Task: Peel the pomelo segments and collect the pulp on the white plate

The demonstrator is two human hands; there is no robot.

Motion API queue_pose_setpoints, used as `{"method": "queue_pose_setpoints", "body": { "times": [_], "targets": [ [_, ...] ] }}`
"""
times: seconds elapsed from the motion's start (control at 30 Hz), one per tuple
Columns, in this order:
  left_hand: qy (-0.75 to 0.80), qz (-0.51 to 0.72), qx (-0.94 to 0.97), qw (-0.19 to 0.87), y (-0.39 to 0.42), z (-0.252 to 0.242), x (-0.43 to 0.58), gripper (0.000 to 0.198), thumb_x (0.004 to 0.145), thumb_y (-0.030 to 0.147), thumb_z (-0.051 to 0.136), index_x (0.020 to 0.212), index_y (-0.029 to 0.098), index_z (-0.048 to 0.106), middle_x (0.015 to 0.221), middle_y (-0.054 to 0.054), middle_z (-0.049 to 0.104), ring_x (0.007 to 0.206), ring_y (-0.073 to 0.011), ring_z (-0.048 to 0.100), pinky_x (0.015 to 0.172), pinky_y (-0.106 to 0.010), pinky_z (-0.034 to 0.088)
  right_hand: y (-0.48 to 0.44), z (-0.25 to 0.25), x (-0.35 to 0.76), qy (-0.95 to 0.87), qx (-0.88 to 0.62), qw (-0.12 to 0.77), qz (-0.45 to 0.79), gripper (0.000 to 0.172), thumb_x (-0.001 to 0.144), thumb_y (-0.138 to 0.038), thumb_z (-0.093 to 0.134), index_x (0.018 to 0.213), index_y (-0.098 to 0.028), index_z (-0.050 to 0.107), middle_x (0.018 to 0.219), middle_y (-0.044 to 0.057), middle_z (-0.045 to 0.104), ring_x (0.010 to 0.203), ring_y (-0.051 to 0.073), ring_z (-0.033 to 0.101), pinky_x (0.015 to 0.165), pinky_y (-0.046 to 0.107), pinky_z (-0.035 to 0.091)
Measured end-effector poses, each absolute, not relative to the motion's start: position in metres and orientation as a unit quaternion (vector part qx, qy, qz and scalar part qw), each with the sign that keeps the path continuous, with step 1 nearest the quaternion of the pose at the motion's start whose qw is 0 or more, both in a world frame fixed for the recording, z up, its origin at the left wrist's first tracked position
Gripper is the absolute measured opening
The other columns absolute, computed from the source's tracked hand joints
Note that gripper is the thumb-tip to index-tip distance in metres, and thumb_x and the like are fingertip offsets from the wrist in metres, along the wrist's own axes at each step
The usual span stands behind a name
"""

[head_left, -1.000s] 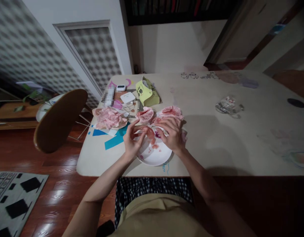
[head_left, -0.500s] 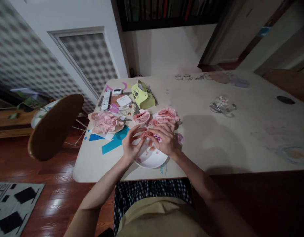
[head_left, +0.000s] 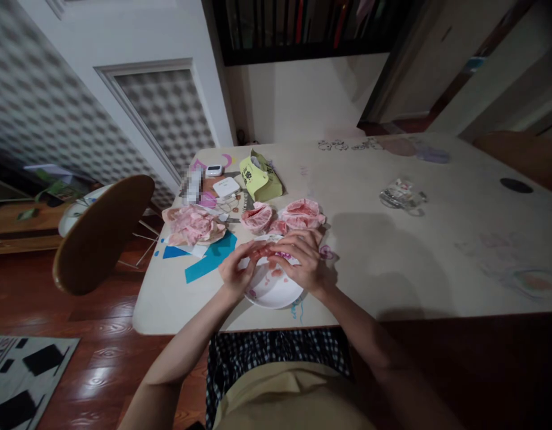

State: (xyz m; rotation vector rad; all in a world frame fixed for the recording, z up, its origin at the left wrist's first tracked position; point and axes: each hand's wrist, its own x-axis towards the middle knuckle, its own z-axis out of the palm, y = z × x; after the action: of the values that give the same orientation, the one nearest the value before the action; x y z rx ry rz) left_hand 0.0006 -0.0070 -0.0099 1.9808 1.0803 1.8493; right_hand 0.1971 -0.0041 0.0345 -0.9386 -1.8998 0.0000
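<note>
The plate (head_left: 276,295) is located near frame centre, on the table (head_left: 369,269). A fruit piece (head_left: 262,253) is between the left hand (head_left: 236,267) and right hand (head_left: 305,261), above the plate. Two fruit sections (head_left: 302,214) lie behind; the peel pile (head_left: 194,226) lies left, the chair (head_left: 103,233) farther left.

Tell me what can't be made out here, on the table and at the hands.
All in the head view:
Fruit piece: full shape, partly hidden by the left hand and right hand.
Plate: both sides, partly covered by the hands.
Item left of the white box: masked by pixel blocks.
Clear bag: contents too small and blurred.
Rug: cut off by the left edge.
</note>
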Motion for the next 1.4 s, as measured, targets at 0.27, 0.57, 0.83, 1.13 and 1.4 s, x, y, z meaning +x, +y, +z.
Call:
{"method": "queue_pose_setpoints", "body": {
  "times": [0.27,0.57,0.83,1.13,1.4],
  "targets": [
    [0.406,0.606,0.680,0.063,-0.003,-0.027,-0.013,0.032,0.091,0.025,0.075,0.121,0.020,0.066,0.103,-0.009,0.083,0.091,-0.0229,0.083,0.081,-0.036,0.070,0.002,0.028,0.190,-0.790,-0.356,0.498,0.012,0.005,0.093,-0.031,0.077,0.098,-0.031,0.076,0.092,-0.003,0.078,0.099,0.020,0.068,0.102,0.044,0.044],
    [0.332,0.713,0.607,0.112,-0.006,0.014,0.014,0.058,0.081,0.019,0.087,0.132,0.026,0.060,0.097,-0.001,0.082,0.078,-0.0195,0.082,0.070,-0.032,0.069,-0.001,0.047,0.183,-0.769,-0.394,0.499,0.066,0.014,0.088,-0.027,0.082,0.099,-0.029,0.074,0.095,-0.002,0.076,0.104,0.020,0.066,0.102,0.040,0.046],
    [0.336,0.647,0.665,0.164,-0.010,0.002,0.012,0.065,0.091,0.020,0.078,0.147,0.028,0.045,0.109,-0.008,0.083,0.095,-0.0209,0.082,0.078,-0.029,0.069,-0.004,0.054,0.191,-0.696,-0.390,0.590,0.123,0.016,0.099,-0.029,0.061,0.089,-0.027,0.073,0.092,0.002,0.073,0.100,0.022,0.067,0.095,0.042,0.051],
    [0.353,0.604,0.706,0.109,-0.008,-0.002,0.011,0.082,0.092,0.014,0.073,0.161,0.032,0.032,0.121,-0.007,0.080,0.104,-0.0175,0.081,0.087,-0.026,0.067,-0.006,0.045,0.177,-0.691,-0.410,0.570,0.171,0.009,0.093,-0.032,0.073,0.087,-0.025,0.073,0.097,0.003,0.070,0.101,0.021,0.065,0.097,0.041,0.050],
    [0.362,0.542,0.755,-0.073,-0.003,-0.007,0.009,0.082,0.095,0.011,0.070,0.164,0.026,0.029,0.113,-0.008,0.081,0.092,-0.0168,0.083,0.077,-0.021,0.066,0.000,0.034,0.174,-0.690,-0.408,0.566,0.190,0.007,0.091,-0.024,0.075,0.084,-0.025,0.073,0.099,0.002,0.071,0.101,0.021,0.064,0.097,0.040,0.048]
  ]
}}
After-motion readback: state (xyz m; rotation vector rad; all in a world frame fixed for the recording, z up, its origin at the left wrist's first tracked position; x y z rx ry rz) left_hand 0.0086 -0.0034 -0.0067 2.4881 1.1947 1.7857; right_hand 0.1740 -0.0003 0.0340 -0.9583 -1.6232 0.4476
